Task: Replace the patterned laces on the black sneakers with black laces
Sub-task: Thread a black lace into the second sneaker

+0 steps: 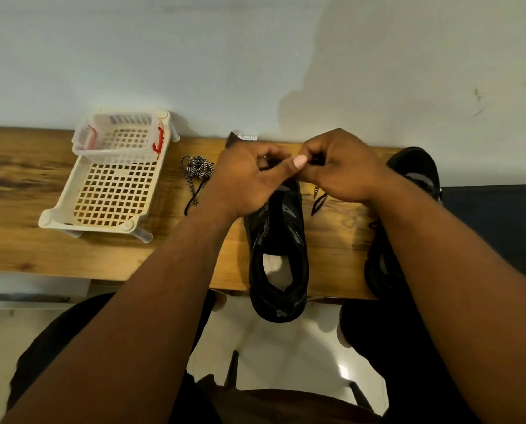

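Pinching black lace (316,162), both hands (249,175) meet above sneaker (278,240).

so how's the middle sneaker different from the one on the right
The middle sneaker lies in full view, heel overhanging the table edge, both hands working at its front. The right sneaker sits untouched, mostly hidden behind the right forearm. Both are black and point toward the wall.

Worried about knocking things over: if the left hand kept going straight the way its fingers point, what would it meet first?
The left hand points right, toward the right hand, which it already nearly touches above the black sneaker. It would probably meet that hand's fingers first, though depth is hard to judge.
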{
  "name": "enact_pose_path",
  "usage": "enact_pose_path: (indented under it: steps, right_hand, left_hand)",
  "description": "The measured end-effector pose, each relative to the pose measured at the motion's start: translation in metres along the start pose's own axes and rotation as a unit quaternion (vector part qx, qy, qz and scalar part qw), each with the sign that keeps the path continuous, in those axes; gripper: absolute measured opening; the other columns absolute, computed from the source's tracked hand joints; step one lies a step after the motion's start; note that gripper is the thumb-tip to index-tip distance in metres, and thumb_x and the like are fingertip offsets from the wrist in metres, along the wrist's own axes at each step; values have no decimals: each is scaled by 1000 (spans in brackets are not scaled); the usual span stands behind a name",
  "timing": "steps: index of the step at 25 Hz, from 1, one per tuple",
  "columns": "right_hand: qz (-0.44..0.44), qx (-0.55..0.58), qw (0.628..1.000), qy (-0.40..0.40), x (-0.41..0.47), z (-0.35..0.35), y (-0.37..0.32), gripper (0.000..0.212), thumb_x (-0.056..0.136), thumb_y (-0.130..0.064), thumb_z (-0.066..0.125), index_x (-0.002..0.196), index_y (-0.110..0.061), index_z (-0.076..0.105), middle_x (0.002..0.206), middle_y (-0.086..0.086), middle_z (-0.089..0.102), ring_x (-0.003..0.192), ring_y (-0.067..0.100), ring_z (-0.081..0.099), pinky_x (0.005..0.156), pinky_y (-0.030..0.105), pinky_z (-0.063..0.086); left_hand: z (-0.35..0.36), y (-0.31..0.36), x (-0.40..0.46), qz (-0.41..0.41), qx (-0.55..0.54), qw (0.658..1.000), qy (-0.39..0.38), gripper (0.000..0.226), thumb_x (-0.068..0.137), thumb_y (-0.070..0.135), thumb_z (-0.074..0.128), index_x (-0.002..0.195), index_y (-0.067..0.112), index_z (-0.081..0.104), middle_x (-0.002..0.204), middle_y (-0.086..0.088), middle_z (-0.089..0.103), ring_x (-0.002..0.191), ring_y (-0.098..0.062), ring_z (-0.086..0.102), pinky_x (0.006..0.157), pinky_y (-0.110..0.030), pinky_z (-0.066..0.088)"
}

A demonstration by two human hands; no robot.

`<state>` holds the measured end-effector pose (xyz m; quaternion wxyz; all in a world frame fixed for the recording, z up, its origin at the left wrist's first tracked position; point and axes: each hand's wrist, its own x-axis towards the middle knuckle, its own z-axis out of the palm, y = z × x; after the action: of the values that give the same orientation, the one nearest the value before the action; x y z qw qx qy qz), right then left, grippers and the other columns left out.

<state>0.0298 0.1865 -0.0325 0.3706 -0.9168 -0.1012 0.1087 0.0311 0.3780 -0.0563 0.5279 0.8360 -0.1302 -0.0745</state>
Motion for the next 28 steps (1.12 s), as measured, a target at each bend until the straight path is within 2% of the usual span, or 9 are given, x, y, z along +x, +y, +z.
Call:
enact_pose_path:
  steps: [2,5,7,9,12,16,22,26,28]
  right_hand:
    - [47,43,997,38,-7,-21,13,26,96,-37,70,73,-25,68,60,-17,63,54,-6,53,67,28,44]
    - [75,145,981,106,-17,-40,20,25,102,-31,63,80,-23,72,57,-23,61,53,-9,53,67,29,39]
    - [61,101,989,88,-16,-27,3,22,103,-27,62,86,-22,74,61,-21,62,55,-12,53,63,23,37]
    - [2,-1,1000,28,-15,-2,-20,19,101,-25,64,85,-20,72,65,-15,62,56,-8,55,59,18,38]
    - [-66,-87,994,4,-10,17,-35,19,91,-14,68,76,-25,63,66,-15,60,61,1,57,54,13,37]
    - [34,-48,996,70,-13,-12,-19,20,98,-36,68,83,-25,73,69,-9,65,63,5,57,59,21,41]
    - [108,-41,983,141,-11,-13,-1,22,94,-41,72,93,-20,78,83,-8,70,76,5,60,71,23,46]
    - [131,-46,973,182,1,12,-4,31,78,-51,84,71,-24,70,70,-12,65,65,3,59,66,24,46]
    - [60,-37,990,119,1,29,-14,25,81,-44,84,72,-23,74,69,-13,67,62,6,62,60,23,45]
  left_hand:
    - [-23,-11,3,-60,116,980,151,24,93,47,72,90,23,77,80,14,71,79,2,68,68,-15,51]
    - [-48,-23,0,-204,177,934,234,25,97,44,65,80,26,71,80,14,67,90,-12,68,64,-22,38]
    - [-39,-19,-2,-165,188,944,216,15,99,38,64,106,28,72,109,7,70,107,-12,65,78,-20,43]
    - [-17,-1,-6,-42,24,993,104,35,104,36,58,137,26,61,130,3,63,112,-3,59,94,-16,47]
    - [3,15,-12,7,-112,991,-71,37,103,42,57,132,22,66,113,9,73,108,-3,67,99,-30,55]
    - [-26,7,-4,-78,47,992,82,19,89,47,77,92,28,80,78,13,73,73,1,68,66,-21,53]
    - [-49,-8,-4,-178,171,962,119,32,91,46,73,70,24,66,71,11,64,74,-8,64,64,-24,42]
    - [-41,-12,-10,-106,303,936,141,27,94,43,69,114,25,74,109,5,73,97,-13,66,81,-26,51]
    - [-23,-6,-8,-13,163,979,119,32,102,37,60,131,27,67,123,9,68,105,-3,62,89,-16,47]
